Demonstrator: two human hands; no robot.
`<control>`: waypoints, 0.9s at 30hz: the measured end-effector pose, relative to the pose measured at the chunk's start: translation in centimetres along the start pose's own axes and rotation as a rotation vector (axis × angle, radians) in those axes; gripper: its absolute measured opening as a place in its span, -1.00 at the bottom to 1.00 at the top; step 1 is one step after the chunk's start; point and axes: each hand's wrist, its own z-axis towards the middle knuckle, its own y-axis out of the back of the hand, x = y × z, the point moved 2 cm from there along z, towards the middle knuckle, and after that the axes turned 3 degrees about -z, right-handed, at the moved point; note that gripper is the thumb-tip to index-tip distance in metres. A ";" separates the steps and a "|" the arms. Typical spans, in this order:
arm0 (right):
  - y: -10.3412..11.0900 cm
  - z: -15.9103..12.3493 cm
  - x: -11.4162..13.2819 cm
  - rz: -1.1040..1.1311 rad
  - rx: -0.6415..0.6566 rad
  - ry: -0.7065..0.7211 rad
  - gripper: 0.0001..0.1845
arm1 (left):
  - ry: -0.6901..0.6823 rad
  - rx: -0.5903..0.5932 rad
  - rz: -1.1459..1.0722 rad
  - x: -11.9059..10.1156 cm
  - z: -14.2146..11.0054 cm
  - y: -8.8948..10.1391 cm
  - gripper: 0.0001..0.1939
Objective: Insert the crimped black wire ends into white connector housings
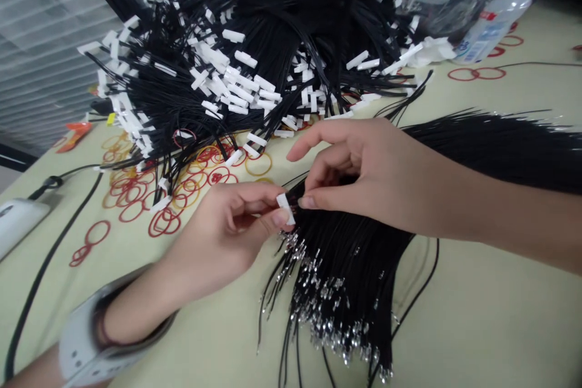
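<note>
My left hand pinches a small white plastic connector housing between thumb and fingertips. Right beside it, my right hand has its thumb and a finger pinched near the housing's right side, with the index finger raised. A thin black wire seems to run at those fingertips, though its end is hidden. Under both hands lies a thick bundle of black wires, with shiny metal crimp terminals at the near end.
A large heap of black cables with white connectors fills the back. Red and yellow rubber bands lie scattered before it. A plastic bag and a crumpled printed wrapper sit back right. At left are a white device and an orange object.
</note>
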 end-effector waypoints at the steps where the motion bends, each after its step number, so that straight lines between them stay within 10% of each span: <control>1: -0.1 -0.1 0.2 -0.012 -0.006 0.011 -0.71 | -0.014 -0.004 0.010 -0.1 -0.1 -0.1 -0.86; 13: -0.1 0.1 0.3 -0.080 -0.033 0.098 -0.79 | 0.065 -0.038 -0.191 0.1 -0.1 -0.7 -0.93; 22: -0.7 -0.3 -0.3 0.062 0.025 0.173 -0.87 | 0.107 0.231 -0.346 1.6 1.1 0.9 -0.91; 27: -0.9 -0.6 -0.2 -0.022 0.045 0.195 -0.87 | 0.074 0.190 -0.254 1.5 0.9 0.6 -0.93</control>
